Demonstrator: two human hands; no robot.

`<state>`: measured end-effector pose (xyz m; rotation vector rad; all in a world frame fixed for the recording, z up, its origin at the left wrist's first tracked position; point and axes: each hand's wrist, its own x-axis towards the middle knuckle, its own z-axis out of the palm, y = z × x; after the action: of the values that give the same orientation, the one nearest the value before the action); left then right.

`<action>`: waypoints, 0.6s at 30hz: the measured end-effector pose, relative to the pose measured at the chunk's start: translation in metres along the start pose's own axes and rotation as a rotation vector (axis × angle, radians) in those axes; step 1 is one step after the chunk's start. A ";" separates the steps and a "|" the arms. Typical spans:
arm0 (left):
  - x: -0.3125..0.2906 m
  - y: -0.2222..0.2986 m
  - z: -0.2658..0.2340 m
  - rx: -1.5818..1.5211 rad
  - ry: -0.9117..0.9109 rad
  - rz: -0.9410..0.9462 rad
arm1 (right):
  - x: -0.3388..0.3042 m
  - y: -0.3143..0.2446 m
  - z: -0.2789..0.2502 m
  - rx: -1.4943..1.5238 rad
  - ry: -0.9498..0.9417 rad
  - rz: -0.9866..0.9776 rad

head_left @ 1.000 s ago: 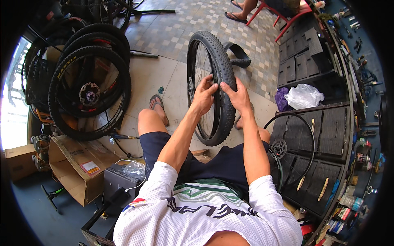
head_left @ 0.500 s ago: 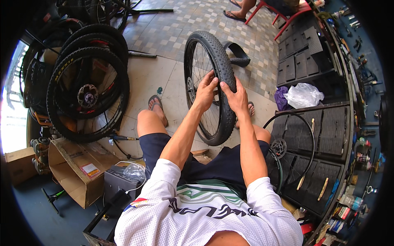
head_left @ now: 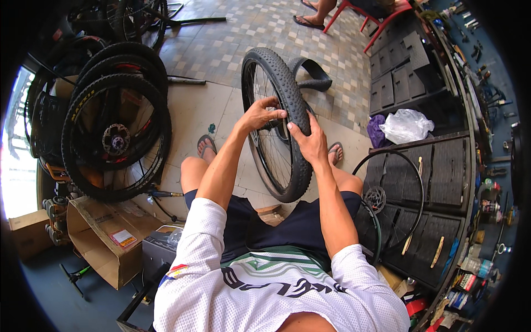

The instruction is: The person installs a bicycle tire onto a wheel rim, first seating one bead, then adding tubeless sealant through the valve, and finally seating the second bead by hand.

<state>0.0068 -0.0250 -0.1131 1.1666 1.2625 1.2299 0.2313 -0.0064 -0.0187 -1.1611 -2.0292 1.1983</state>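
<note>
A bicycle wheel (head_left: 280, 76) with a black knobby tyre stands upright between my knees, leaning slightly. My left hand (head_left: 262, 115) is at its left side, with the fingers curled by the rim and spokes and the thumb pointing at the tyre's sidewall. On the other side, my right hand (head_left: 311, 141) grips the tyre, its thumb pressed on the tread. The right fingers are partly hidden behind the tyre. A loose black tyre-like band (head_left: 315, 77) lies on the floor just beyond the wheel.
Several mounted wheels (head_left: 74, 160) lean in a stack at left, above an open cardboard box (head_left: 105, 243). A bare rim (head_left: 421, 191) rests against black slatted panels at right. Plastic bags (head_left: 406, 127) lie beyond it. A person's sandalled foot (head_left: 308, 22) shows near a red chair (head_left: 381, 25).
My left hand has shifted left and spread from the right one, its wrist turning. The right hand has slid slightly down the tyre. The wheel appears a little further left and lower.
</note>
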 end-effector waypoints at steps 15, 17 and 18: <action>0.005 0.017 0.012 -0.384 -0.015 0.000 | -0.011 -0.003 -0.003 -0.090 0.024 0.028; 0.004 0.028 0.016 -0.280 0.010 -0.018 | -0.009 0.006 -0.011 -0.107 0.051 0.017; 0.003 0.037 0.017 -0.236 0.032 -0.002 | -0.007 0.003 -0.018 -0.114 0.059 0.000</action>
<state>0.0236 -0.0203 -0.0759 0.9775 1.1070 1.3597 0.2498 -0.0040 -0.0125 -1.2353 -2.0763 1.0478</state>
